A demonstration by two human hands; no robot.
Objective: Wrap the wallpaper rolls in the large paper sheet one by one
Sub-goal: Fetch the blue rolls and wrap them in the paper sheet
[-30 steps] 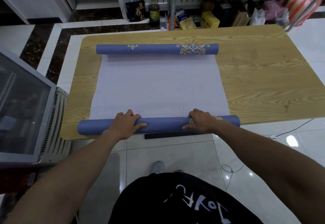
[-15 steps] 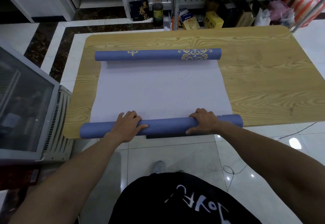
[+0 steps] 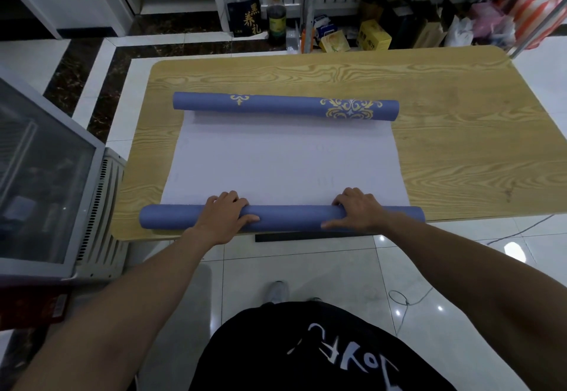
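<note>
Leaning over the front edge of the wooden table (image 3: 460,145), the person has both hands on the near roll (image 3: 288,218), a plain blue tube lying crosswise along that edge. The left hand (image 3: 222,217) grips it left of the middle, fingers curled over the top to the far side, thumb laid along the near side. The right hand (image 3: 357,211) grips it right of the middle in the same way, thumb stretched out along the tube. The large paper sheet (image 3: 285,163) lies flat beyond the hands; whether its near edge runs under the roll I cannot tell. Across its far end rests the far roll (image 3: 285,106), blue with gold ornaments, parallel to the first, well apart from it, touched by neither hand. A glass-topped cabinet (image 3: 36,176) stands left of the table
</note>
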